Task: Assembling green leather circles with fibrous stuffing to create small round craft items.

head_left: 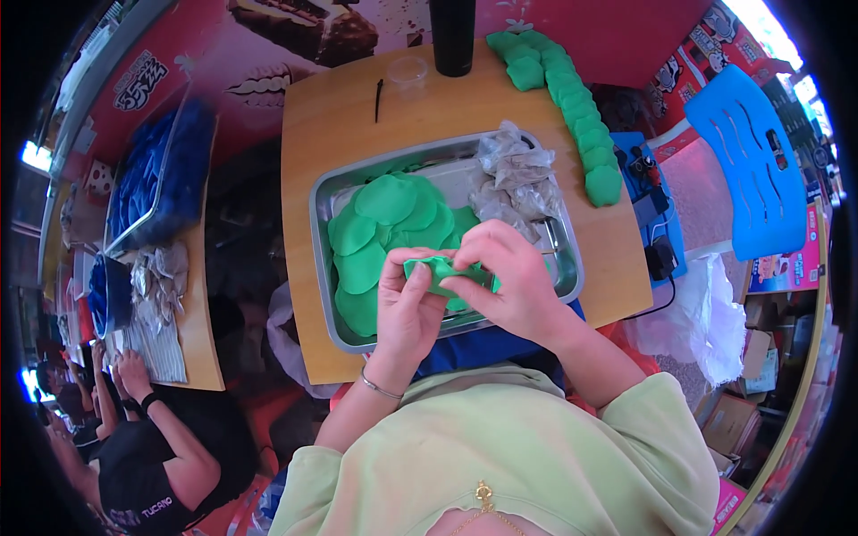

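My left hand (404,313) grips a green fabric piece (432,264), its thumb pressed against the folded cloth. At the same piece's edge, the fingers of my right hand (509,281) are closed in a pinch. Both hands are over the near side of a metal tray (323,259). Inside the tray lies an overlapping pile of flat round green fabric pieces (386,198). Several crumpled clear plastic bags (514,170) with pale contents fill its far right corner. Along the table's right edge runs an overlapping row of green pieces (581,116).
On the wooden table (335,116) stand a black cylinder (453,36) and a small clear round container (407,71), near a thin black stick (378,100). A blue chair (746,179) is at right. Another person (170,456) works at a side table on the left.
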Motion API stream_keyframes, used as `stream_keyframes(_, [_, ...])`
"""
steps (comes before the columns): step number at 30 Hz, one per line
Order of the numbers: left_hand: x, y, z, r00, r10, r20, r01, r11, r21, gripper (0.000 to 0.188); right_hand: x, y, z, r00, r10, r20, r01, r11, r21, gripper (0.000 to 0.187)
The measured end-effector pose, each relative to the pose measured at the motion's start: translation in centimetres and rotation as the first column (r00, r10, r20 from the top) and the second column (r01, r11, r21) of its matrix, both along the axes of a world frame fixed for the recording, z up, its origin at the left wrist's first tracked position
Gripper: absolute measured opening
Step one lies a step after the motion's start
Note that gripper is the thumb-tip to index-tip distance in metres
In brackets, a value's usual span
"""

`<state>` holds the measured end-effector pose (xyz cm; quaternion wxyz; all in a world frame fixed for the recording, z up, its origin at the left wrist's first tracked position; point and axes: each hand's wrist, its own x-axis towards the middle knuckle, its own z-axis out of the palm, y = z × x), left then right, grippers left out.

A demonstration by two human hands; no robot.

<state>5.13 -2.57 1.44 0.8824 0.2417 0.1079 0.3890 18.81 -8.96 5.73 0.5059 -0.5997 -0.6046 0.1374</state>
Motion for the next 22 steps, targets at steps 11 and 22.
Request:
stream_keyframes(11, [1.4,-0.3,0.3,0.995,0.041,-0.091,-0.033,0.995,0.091,0.015,1.6,-0.6,0.9,0.977,-0.005,-0.215,-0.040,0.979,-0.202,0.020])
stream_keyframes(22, [-16.3,-0.1,4.2,0.090,0.049,-0.995,0.967,0.236,0.099,0.031,18.7,3.9,3.8,0.943,-0.180,0.279,0.204,0.977,-0.062,0.014])
